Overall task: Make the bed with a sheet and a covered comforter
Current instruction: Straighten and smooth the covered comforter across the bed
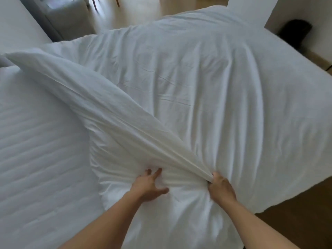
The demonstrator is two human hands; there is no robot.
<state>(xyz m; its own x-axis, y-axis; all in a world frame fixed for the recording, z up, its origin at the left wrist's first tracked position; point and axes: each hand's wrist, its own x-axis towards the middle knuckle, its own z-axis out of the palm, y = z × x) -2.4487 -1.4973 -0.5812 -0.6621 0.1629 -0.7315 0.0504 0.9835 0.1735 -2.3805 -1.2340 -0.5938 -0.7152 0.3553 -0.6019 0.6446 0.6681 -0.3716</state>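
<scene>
A white covered comforter (206, 90) lies spread over the right and far part of the bed, wrinkled. One edge of it (100, 103) is lifted and pulled taut in a long fold running from the far left down to my right hand (220, 186), which grips the bunched fabric. My left hand (150, 186) rests on the comforter beside it, fingers spread and straight, pressing the cloth. On the left the quilted white mattress surface (36, 150) shows uncovered by the comforter.
Wooden floor (296, 212) shows at the right beyond the bed's near corner. A black object (296, 31) stands on the floor at the far right. A grey cabinet (66, 17) and chair legs (116, 2) stand beyond the bed's far side.
</scene>
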